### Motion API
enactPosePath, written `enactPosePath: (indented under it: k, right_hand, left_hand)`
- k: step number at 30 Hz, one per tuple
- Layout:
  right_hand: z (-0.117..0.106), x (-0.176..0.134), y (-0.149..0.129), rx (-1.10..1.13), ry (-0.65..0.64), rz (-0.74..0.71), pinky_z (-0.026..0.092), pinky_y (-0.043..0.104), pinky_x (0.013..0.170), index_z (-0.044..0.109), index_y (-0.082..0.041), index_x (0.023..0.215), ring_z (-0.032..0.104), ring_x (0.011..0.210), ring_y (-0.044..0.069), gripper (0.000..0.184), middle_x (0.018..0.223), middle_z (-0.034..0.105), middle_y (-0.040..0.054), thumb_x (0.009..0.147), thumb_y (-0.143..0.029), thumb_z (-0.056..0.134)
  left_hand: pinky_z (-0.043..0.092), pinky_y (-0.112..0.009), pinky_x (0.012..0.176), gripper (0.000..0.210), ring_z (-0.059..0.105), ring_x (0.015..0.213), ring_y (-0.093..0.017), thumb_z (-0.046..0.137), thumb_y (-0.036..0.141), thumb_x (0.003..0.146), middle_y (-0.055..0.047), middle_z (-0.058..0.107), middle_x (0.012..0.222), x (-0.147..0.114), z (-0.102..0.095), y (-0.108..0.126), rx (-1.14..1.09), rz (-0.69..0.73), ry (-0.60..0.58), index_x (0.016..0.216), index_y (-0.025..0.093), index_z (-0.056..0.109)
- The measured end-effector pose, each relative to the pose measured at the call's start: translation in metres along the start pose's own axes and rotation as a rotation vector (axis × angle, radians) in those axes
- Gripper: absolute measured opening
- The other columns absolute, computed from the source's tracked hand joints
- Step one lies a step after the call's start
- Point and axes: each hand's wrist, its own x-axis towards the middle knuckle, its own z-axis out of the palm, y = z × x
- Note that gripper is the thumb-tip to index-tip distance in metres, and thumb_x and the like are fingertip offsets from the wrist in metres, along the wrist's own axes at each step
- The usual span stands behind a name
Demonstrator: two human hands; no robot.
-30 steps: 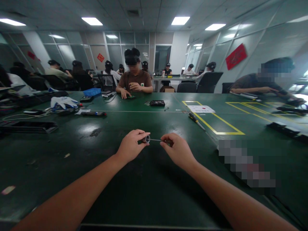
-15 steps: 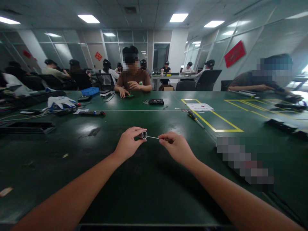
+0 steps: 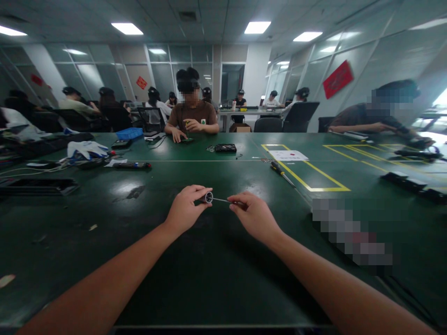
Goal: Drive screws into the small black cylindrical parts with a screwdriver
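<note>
Near the middle of the view, my left hand is closed around a small round cylinder with a pale rim, its open end turned to the right. My right hand pinches a thin screwdriver; its handle is mostly hidden by the fingers. The metal shaft points left and its tip reaches into the cylinder's open end. What the tip touches inside is too small to make out. Both hands are held above the green table.
A yellow-and-black screwdriver lies beyond my right hand, beside a white paper. A black box-like part sits farther back. White gloves and a blue tray are at left. A person works across the table.
The view has shifted slightly. My hands keep almost the same pose, with the screwdriver tip still at the cylinder's opening; the right fingers have turned a little on the handle.
</note>
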Motion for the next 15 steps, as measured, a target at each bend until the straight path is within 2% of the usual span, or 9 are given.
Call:
enactPosePath:
  k: [3,6,9,13,15]
  right_hand:
    - [0.0004,-0.0014,-0.0021,0.049,0.030,-0.024,0.055,0.037,0.086,0.078,-0.021,0.109,0.070,0.089,0.020,0.026,0.106,0.074,0.0074,0.088,-0.013,0.065]
    - [0.0002,-0.0020,-0.0046,0.234,0.059,0.022,0.056,0.038,0.092,0.075,-0.021,0.109,0.072,0.093,0.020,0.024,0.104,0.075,0.0066,0.086,-0.016,0.069]
    - [-0.0001,-0.0014,-0.0052,0.430,0.055,0.088,0.058,0.038,0.089,0.072,-0.021,0.105,0.074,0.091,0.021,0.022,0.099,0.078,0.0055,0.084,-0.026,0.075]
    - [0.0033,0.0001,-0.0019,0.629,0.060,0.096,0.057,0.039,0.090,0.073,-0.021,0.106,0.073,0.092,0.020,0.027,0.101,0.078,0.0056,0.084,-0.035,0.077]
    - [0.0062,0.0003,-0.0002,0.705,0.070,0.112,0.058,0.037,0.085,0.073,-0.020,0.106,0.072,0.086,0.019,0.028,0.097,0.076,0.0050,0.085,-0.038,0.076]
  left_hand:
    - [0.052,-0.041,0.095,0.041,0.066,0.107,-0.023,0.078,0.014,0.082,-0.004,0.073,0.114,0.0007,0.0001,-0.0009,0.050,0.018,-0.007,0.121,0.025,0.074]
    - [0.052,-0.041,0.094,0.041,0.066,0.106,-0.023,0.078,0.013,0.081,-0.004,0.074,0.113,0.0009,0.0009,-0.0022,0.057,0.019,-0.010,0.120,0.025,0.074]
    - [0.053,-0.041,0.093,0.041,0.066,0.106,-0.023,0.078,0.015,0.082,-0.004,0.073,0.114,0.0002,0.0021,-0.0029,0.024,0.004,-0.017,0.122,0.026,0.073]
    - [0.053,-0.041,0.094,0.042,0.067,0.105,-0.023,0.080,0.017,0.081,-0.004,0.073,0.114,-0.0006,0.0028,-0.0014,-0.008,-0.012,-0.023,0.121,0.026,0.073]
    - [0.053,-0.040,0.093,0.042,0.067,0.105,-0.023,0.081,0.017,0.080,-0.004,0.073,0.114,-0.0006,0.0024,-0.0002,-0.012,-0.018,-0.020,0.121,0.026,0.074]
